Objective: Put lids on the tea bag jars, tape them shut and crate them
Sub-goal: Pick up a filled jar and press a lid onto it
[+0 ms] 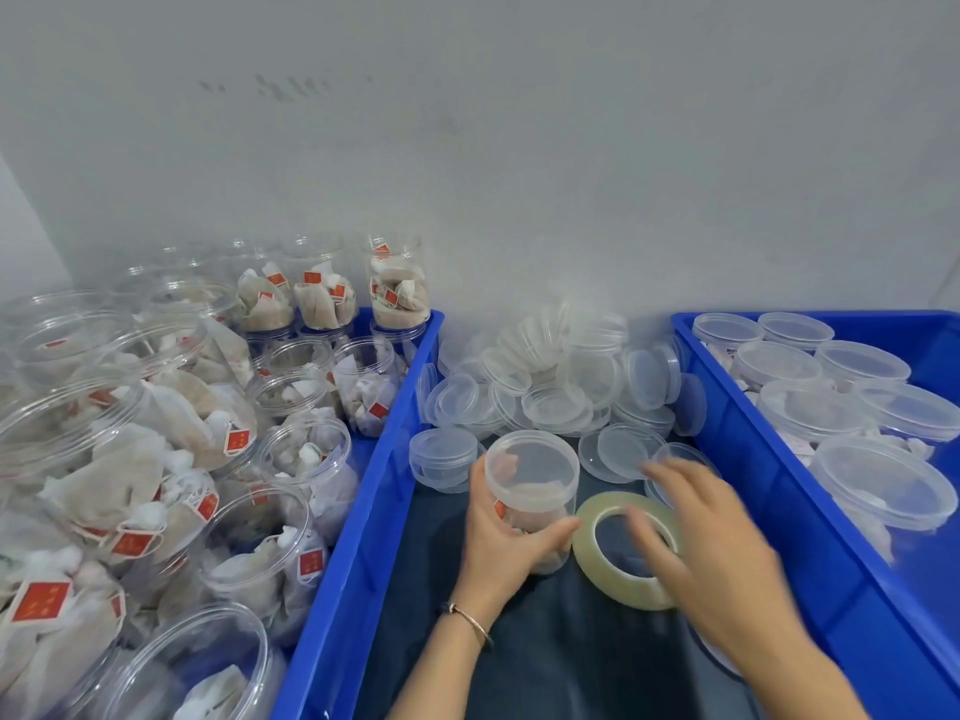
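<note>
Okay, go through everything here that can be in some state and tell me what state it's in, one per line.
Jar in left hand: upright, lid on.
Left hand: grips that jar.
Right hand: blurred, over the tape roll; grip unclear.
Tape roll: flat on dark surface.
Left crate jars: filled, lidless.
Right crate jars: lidded.
Loose lids: piled, unused.

Dark work surface (545, 662) open nr the body, btwn left crate (358, 511) and right crate (769, 491). Far end blocked by loose lid pile (556, 376). Tape roll (626, 550) and lidded jar (530, 491) occupy the centre.
</note>
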Motion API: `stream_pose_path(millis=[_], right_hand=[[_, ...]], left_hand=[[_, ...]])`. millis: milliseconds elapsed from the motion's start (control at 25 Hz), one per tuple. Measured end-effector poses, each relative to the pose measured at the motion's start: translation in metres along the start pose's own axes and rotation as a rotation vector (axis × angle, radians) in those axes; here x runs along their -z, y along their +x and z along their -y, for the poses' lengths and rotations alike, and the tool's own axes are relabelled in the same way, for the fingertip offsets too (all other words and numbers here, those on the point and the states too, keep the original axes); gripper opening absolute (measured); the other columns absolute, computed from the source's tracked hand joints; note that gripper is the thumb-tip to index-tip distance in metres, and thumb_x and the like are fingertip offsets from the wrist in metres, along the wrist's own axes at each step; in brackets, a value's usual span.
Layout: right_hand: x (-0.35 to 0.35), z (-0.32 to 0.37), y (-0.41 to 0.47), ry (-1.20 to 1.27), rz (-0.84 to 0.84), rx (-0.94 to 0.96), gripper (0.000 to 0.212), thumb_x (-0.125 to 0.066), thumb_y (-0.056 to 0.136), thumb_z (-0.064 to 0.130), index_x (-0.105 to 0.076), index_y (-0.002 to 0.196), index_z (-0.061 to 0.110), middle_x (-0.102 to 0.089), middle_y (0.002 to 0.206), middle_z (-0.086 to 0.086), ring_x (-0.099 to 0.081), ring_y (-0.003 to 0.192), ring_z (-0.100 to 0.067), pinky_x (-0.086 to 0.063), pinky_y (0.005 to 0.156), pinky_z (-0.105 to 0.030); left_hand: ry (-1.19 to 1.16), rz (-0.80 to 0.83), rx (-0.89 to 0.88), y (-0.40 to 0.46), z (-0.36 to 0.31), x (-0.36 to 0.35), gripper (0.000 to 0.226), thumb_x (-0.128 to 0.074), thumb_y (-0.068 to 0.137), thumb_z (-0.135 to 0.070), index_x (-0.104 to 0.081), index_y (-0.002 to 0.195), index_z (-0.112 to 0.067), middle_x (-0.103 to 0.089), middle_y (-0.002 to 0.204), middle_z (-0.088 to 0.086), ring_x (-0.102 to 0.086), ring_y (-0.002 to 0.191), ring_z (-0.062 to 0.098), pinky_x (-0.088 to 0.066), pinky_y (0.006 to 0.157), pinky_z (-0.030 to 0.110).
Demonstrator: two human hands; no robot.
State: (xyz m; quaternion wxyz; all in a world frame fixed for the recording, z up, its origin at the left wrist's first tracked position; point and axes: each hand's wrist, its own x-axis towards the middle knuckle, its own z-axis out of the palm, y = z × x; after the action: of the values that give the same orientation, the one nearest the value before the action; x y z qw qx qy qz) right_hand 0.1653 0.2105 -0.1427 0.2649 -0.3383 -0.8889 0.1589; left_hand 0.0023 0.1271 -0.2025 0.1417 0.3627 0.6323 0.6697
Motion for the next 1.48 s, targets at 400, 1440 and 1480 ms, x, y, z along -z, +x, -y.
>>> stream_pose_path(millis=[400,1440,1480], right_hand=[[0.019,-0.047,-0.058,-0.408,0.166,-0.210,0.028,-0.066,0.087,0.017,-0.042,0.079,0.029,-0.033,0.081,0.009,-0.042,0.087,-0.024,-0.033,0.068,-0.031],[-0.022,-0.033,0.005,0.123,0.137,-0.079,0.036,-0.039,0.093,0.057,-0.046,0.087,0.022,-0.058,0.079,0.005,-0.055,0.075,-0.014,-0.041,0.073,-0.032],[-0.013,-0.028,0.009,0.387,0.055,-0.196,0.038,-0.040,0.092,0.055,-0.048,0.081,0.020,-0.056,0.070,0.003,-0.052,0.065,-0.013,-0.043,0.067,-0.035]], left_hand=[[0.007,-0.023,-0.017,0.005,-0.012,0.002,0.074,-0.089,0.049,-0.038,-0.047,0.109,-0.050,-0.057,0.119,-0.017,-0.053,0.117,0.002,-0.050,0.094,0.029],[-0.083,0.043,0.014,0.000,-0.015,0.002,0.078,-0.090,0.049,-0.031,-0.048,0.116,-0.030,-0.055,0.126,-0.006,-0.052,0.120,0.003,-0.047,0.085,0.014],[-0.091,0.069,0.025,-0.002,-0.015,-0.001,0.079,-0.090,0.049,-0.032,-0.049,0.116,-0.029,-0.055,0.126,-0.007,-0.051,0.121,0.005,-0.047,0.086,0.016]])
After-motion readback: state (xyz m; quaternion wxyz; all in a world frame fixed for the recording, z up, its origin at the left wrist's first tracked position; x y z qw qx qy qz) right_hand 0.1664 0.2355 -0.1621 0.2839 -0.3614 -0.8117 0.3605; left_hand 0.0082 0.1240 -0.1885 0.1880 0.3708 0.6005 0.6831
